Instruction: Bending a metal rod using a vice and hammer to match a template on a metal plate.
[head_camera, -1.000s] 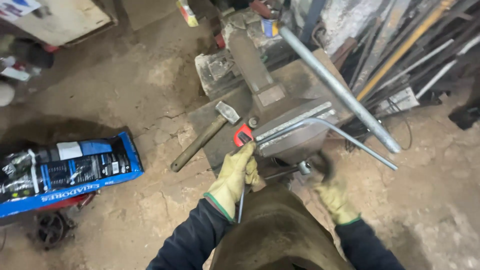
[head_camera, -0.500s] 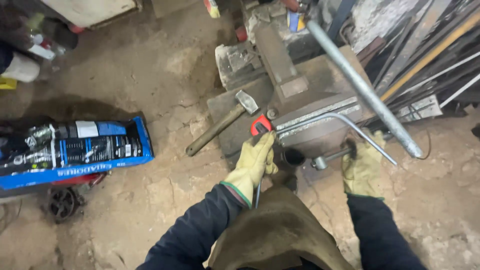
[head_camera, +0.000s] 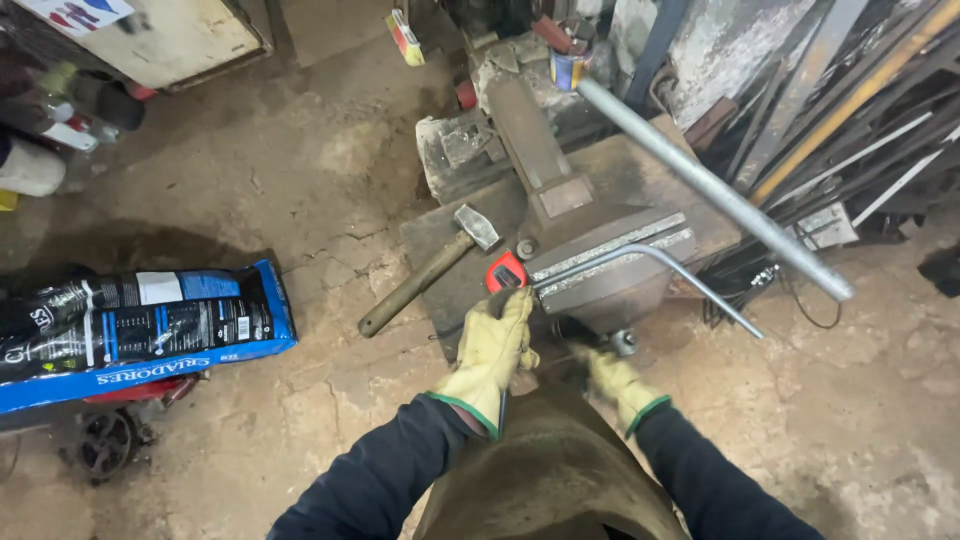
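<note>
The landmark was one large grey steel bench vise (head_camera: 600, 262) bolted to a heavy metal block, with its jaws clamped on one thin bent grey steel rod (head_camera: 660, 262) that ran along the jaw line and then angled down to the right. One long galvanised steel pipe (head_camera: 715, 190) leaned across just above and to the right of the vise. Well to the left of the vise, on the dirt floor, lay one blue and black plastic sack (head_camera: 140, 330) with white panels and a white band of print along its lower edge. Far up and left of the vise stood one pale board (head_camera: 150, 35) with a white, red and blue label at its corner. One wooden-handled steel hammer (head_camera: 425, 275) rested just left of the vise, its head on the block.

The left hand (head_camera: 492, 352), in a yellow leather glove, was clenched around a small red-handled tool (head_camera: 505, 272) just left of the vise jaws. The right hand (head_camera: 612, 378), gloved alike, sat just below the vise, fingers curled at the vise handle's (head_camera: 622, 343) knob; whether it gripped could not be told.

Half a second earlier the right hand had been out to the right of the vise on the handle's end; it had since come in beneath the vise, while the left hand stayed on the red tool.
</note>
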